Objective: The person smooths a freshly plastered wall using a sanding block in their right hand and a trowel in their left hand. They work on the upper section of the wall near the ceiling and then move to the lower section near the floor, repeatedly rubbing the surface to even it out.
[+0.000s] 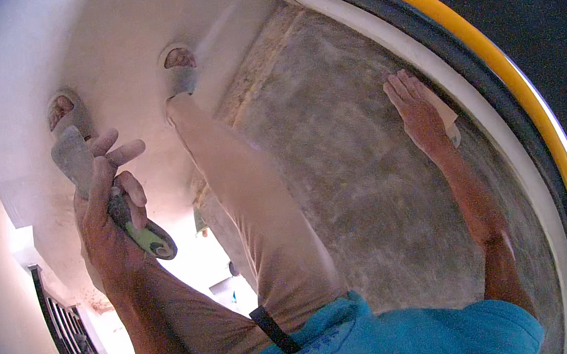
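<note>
My left hand (pixel 111 215) is closed around a putty knife (pixel 151 240) with a black and green handle, its fingers partly spread. The knife's flat grey blade points up and away, over the pale floor near my left foot. At the right, my right hand (pixel 416 111) lies with its fingers together over a tan sheet (pixel 445 114) that looks like sandpaper. It presses the sheet to the mottled grey surface (pixel 362 166), close to the white border. My palm hides most of the sheet.
A white raised border (pixel 418 53) curves along the grey surface, with a dark strip and a yellow band (pixel 449 12) beyond it. My sandalled feet (pixel 177 65) stand on pale flooring (pixel 111 34). Black railings (pixel 66 331) are at the lower left.
</note>
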Motion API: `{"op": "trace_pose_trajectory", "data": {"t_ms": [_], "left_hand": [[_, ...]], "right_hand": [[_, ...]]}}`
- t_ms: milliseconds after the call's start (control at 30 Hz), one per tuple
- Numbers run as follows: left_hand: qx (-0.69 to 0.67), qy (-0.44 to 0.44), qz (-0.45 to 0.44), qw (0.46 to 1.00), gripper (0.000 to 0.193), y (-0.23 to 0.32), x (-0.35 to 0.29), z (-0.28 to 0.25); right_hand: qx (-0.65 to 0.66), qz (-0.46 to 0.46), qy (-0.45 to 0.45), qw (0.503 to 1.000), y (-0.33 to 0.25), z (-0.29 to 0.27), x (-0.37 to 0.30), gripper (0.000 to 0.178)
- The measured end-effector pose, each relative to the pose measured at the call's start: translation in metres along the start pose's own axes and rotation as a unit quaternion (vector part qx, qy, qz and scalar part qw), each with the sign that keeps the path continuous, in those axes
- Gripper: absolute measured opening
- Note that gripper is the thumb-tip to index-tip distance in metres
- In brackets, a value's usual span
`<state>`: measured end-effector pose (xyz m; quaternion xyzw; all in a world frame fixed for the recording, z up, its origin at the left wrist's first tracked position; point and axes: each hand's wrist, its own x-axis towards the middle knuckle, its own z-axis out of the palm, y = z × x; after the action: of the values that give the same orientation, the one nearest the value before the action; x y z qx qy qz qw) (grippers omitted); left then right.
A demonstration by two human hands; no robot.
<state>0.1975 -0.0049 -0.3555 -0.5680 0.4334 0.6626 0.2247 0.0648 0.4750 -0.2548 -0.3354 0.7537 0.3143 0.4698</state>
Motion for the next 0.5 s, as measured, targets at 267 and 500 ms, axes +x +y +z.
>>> {"op": "trace_pose_trajectory", "data": {"t_ms": [267, 500], "left_hand": [[0.009, 0.006, -0.007, 1.0, 0.043, 0.003, 0.003, -0.002], [0.006, 0.007, -0.008, 1.0, 0.042, 0.002, 0.003, -0.005]], "right_hand": [[-0.038, -0.004, 0.022, 0.999, 0.008, 0.033, 0.053, 0.065], [-0.011, -0.017, 0.045, 0.999, 0.008, 0.046, 0.084, 0.063]]}}
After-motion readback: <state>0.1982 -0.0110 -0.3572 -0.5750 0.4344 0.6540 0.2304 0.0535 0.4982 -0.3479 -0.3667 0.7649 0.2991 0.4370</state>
